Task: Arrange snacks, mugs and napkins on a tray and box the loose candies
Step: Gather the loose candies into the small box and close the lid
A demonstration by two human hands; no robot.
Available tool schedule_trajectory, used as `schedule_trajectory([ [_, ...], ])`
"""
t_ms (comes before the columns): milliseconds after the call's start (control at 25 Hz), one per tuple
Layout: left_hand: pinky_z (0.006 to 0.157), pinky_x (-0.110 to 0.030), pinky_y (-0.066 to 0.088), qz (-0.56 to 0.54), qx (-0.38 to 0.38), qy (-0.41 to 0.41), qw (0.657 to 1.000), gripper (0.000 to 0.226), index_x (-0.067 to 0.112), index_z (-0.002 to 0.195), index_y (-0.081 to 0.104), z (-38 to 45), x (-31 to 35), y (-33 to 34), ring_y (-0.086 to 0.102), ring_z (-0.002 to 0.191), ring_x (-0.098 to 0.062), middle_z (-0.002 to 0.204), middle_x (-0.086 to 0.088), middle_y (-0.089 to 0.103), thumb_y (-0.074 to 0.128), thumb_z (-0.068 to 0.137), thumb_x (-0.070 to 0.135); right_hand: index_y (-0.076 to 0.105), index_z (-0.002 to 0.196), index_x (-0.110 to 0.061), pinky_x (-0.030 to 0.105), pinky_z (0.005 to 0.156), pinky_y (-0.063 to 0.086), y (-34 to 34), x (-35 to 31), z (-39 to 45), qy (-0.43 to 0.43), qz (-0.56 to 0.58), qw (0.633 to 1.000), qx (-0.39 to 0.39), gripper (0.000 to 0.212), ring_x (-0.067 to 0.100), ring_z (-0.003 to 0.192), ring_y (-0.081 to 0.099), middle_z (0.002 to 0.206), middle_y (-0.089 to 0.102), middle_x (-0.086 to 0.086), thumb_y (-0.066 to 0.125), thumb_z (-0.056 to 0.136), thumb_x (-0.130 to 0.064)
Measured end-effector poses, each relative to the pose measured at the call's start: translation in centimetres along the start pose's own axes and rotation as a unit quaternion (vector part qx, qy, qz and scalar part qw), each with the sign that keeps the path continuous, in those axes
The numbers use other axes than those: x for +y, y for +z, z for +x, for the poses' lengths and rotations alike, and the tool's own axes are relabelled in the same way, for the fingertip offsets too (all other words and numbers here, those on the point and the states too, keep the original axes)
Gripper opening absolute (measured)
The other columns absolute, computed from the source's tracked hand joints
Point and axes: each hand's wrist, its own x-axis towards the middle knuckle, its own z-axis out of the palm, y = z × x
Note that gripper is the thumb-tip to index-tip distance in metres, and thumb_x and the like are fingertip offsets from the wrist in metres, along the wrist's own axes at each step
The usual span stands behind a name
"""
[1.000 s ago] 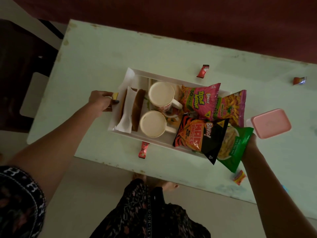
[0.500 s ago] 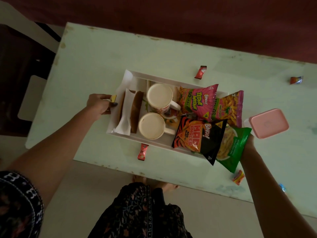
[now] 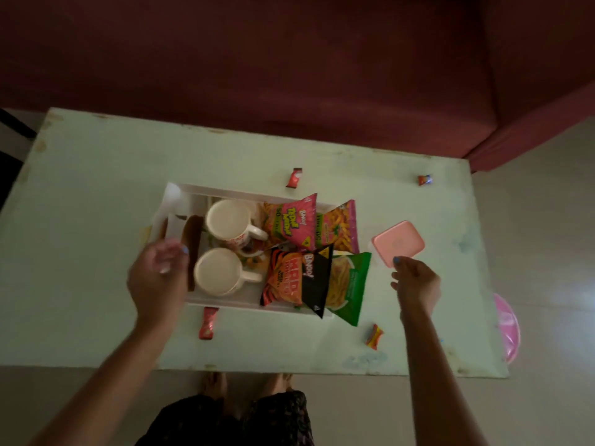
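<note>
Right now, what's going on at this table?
A person stands over a pale table with a white tray already loaded: two mugs, folded napkins and four snack packets. The left hand hovers blurred over the tray's near-left corner; the right hand hangs beside the closed pink box. Neither holds anything. Four wrapped candies lie loose on the table, not yet boxed.

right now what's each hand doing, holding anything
Left hand: open, blurred, over the tray's left end, holding nothing.
Right hand: loosely curled, empty, just short of the pink box.
</note>
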Motion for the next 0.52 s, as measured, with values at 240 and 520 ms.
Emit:
schedule_trajectory([
  [240,0.047,-0.010,0.044,-0.021,-0.294,0.057,0.954,0.018,0.027,0.088,0.065,-16.7,2.7,6.2,0.062,0.064,-0.005,0.077,0.007,0.068,0.065,0.081,0.011,0.041,0.134,-0.019,0.040,0.093,0.043,1.6,-0.5,1.0,-0.050,-0.140,0.989,0.005,0.067,0.038,0.118,0.047,0.133,0.043,0.019,0.069,0.078,-0.041],
  [520,0.053,-0.019,0.045,0.049,-0.393,0.053,0.917,0.020,0.023,0.087,0.064,-24.9,1.5,13.7,0.059,0.061,-0.017,0.074,0.011,0.063,0.052,0.077,0.011,0.020,0.139,-0.041,0.054,0.091,0.043,3.2,-1.1,4.8,-0.068,-0.232,0.970,-0.029,0.088,0.038,0.130,0.025,0.152,0.005,0.012,0.068,0.067,-0.059],
])
